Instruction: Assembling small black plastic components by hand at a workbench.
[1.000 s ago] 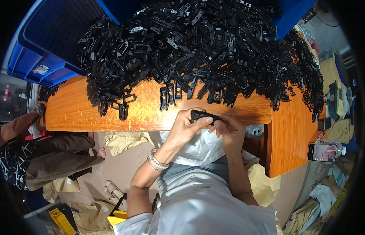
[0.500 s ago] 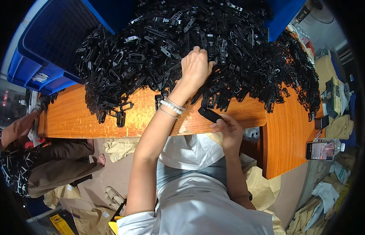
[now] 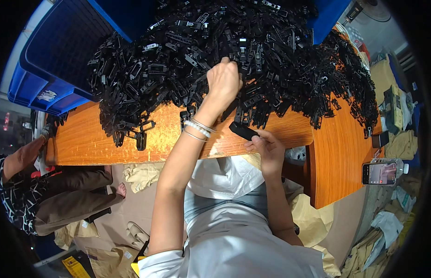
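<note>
A large heap of small black plastic pieces (image 3: pixel 178 69), some like slim open frames, covers the far part of the wooden table (image 3: pixel 169 134). My left hand (image 3: pixel 223 81) reaches to the heap's middle, its fingers curled in among the pieces; what they grip, if anything, is hidden. White beads and thin bands circle that wrist. Nearer the table's front edge, my right hand (image 3: pixel 268 149) pinches one end of a slim, dark black piece (image 3: pixel 243 131) between thumb and fingers. The piece slants up toward the heap, just beside a few loose pieces.
Blue plastic crates (image 3: pixel 53 88) stand at the left and behind the heap. A phone showing a lit screen (image 3: pixel 379 173) leans by the table's right edge. Another person's legs (image 3: pixel 76 194) and arm are at the left. Brown bags (image 3: pixel 312 217) lie on the floor.
My left hand has shifted slightly left and stays at the heap. The black piece in my right hand has turned a little and moved slightly left.
</note>
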{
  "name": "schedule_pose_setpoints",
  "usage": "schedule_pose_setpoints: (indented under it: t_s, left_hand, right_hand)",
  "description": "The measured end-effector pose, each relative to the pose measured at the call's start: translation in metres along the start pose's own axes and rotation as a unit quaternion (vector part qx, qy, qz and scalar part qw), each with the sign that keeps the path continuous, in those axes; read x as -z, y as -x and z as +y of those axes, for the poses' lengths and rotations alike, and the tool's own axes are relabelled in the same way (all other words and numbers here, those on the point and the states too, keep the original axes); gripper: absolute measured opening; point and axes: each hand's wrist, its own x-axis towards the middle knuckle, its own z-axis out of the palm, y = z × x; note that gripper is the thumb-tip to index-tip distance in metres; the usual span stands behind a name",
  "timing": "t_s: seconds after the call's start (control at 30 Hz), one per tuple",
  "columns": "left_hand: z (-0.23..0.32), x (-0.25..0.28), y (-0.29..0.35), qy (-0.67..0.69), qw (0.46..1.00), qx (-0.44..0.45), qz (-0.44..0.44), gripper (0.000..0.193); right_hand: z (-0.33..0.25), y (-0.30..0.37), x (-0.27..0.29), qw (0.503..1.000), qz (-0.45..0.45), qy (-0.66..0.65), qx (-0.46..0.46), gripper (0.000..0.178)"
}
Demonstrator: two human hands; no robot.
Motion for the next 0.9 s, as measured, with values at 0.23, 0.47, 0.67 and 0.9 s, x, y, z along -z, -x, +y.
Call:
schedule_pose_setpoints:
  t_s: [0.23,0.47,0.67,0.9]
  left_hand:
    - [-0.001,0.035,0.029,0.027,0.999,0.011,0.045,0.015]
    - [-0.01,0.057,0.068,0.202,0.973,0.098,0.045,0.015]
    - [-0.014,0.074,0.114,0.542,0.806,0.189,-0.143,0.028]
    - [0.001,0.088,0.131,0.36,0.924,0.011,-0.128,0.044]
  right_hand:
    - [0.0,-0.001,0.002,1.0,-0.001,0.001,-0.009,0.018]
    - [-0.007,-0.005,0.0,0.999,-0.027,0.01,-0.026,0.018]
    - [-0.014,-0.007,0.0,0.991,-0.126,-0.053,0.007,0.018]
    - [-0.024,0.003,-0.015,0.993,-0.11,0.019,0.038,0.02]
